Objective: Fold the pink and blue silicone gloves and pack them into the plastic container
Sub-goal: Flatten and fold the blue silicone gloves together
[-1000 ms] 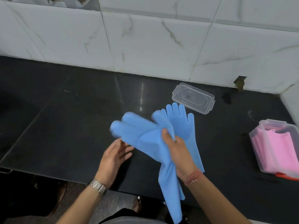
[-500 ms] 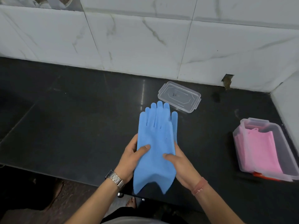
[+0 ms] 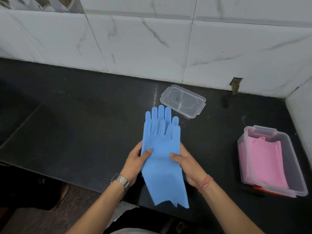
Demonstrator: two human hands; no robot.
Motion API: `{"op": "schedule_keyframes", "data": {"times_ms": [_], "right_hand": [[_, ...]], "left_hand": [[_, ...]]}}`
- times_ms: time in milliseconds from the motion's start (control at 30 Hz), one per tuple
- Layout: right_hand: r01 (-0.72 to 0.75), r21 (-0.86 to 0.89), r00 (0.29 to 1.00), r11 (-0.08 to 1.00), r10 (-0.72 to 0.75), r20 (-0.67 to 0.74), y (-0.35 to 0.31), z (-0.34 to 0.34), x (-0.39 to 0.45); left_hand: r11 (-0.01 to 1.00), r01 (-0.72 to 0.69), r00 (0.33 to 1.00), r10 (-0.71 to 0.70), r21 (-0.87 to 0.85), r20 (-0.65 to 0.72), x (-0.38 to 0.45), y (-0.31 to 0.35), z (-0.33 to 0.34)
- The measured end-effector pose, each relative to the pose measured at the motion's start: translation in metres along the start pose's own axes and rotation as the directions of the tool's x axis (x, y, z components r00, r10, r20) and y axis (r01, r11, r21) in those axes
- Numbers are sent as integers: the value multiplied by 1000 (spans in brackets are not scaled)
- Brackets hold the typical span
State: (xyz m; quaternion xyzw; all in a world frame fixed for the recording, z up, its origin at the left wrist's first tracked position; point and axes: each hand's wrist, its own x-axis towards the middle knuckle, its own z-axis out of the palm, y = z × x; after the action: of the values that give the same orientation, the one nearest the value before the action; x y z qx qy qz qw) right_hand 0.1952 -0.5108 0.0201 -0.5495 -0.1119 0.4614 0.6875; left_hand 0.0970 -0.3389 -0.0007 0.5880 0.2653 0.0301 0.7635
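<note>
Two blue silicone gloves (image 3: 161, 149) lie stacked one on the other, fingers pointing toward the wall and cuffs hanging past the counter's front edge. My left hand (image 3: 136, 160) grips their left side with the thumb on top. My right hand (image 3: 184, 162) grips the right side the same way. The clear plastic container (image 3: 293, 157) stands at the right on the counter, with the folded pink gloves (image 3: 263, 159) inside it. Its clear lid (image 3: 183, 100) lies flat just beyond the blue fingertips.
The black stone counter (image 3: 76, 125) ends at a white marble-tiled wall (image 3: 135, 44) behind and at the right corner. Something red (image 3: 263, 189) shows under the container's near end. The floor lies below the counter's front edge.
The second blue glove, held up loosely a second ago, now rests flat on the first. Both hands have moved to grip the stack's sides, and the pair has been squared up.
</note>
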Motion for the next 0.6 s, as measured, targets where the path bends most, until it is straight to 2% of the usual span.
{"op": "schedule_keyframes", "data": {"times_ms": [67, 133, 200, 333, 433, 600], "right_hand": [[-24, -11, 996, 1000, 23, -89, 5, -2, 7], [-95, -75, 978, 993, 78, -194, 14, -4, 12], [-142, -82, 965, 987, 120, -231, 21, -9, 14], [-202, -35, 953, 979, 188, -238, 19, -12, 21], [-188, 58, 945, 980, 197, -260, 16, -11, 34], [-98, 43, 952, 994, 106, -288, 6, -4, 54]], "left_hand": [[998, 26, 999, -24, 64, -31, 7, -3, 0], [978, 58, 996, -43, 199, -81, 15, -7, -2], [955, 59, 996, -37, 292, -80, 19, -11, -5], [942, 61, 998, -59, 329, -18, 25, -12, -11], [948, 21, 999, -28, 317, 16, 31, -9, -12], [935, -88, 995, 100, 344, -16, 44, 5, -13]]}}
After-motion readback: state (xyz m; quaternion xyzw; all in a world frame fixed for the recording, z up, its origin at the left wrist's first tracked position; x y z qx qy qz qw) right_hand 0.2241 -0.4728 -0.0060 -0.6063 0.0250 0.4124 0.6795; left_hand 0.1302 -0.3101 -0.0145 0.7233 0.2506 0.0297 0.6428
